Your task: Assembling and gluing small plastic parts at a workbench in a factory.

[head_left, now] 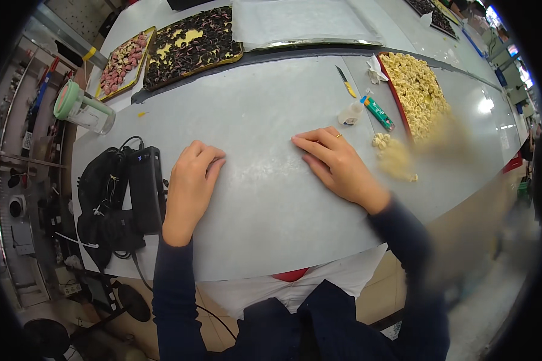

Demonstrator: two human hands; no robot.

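Observation:
My left hand rests over the grey-white tabletop, its fingers loosely bent and the thumb slightly apart from them. Across from it, my right hand has the forefinger stretched out, the thumb apart and a ring on one finger. I see nothing held in either hand. A black box-shaped power unit with cables lies beside my left hand. Nearest my right hand are a small white bottle and a loose cluster of small cream-coloured pieces, partly blurred.
Beyond the bottle lie a green tube and a yellow-handled knife. A red tray holds many cream pieces. At the back are trays of dark pieces and pink pieces, plus a paper-lined tray. A green-lidded jar stands left.

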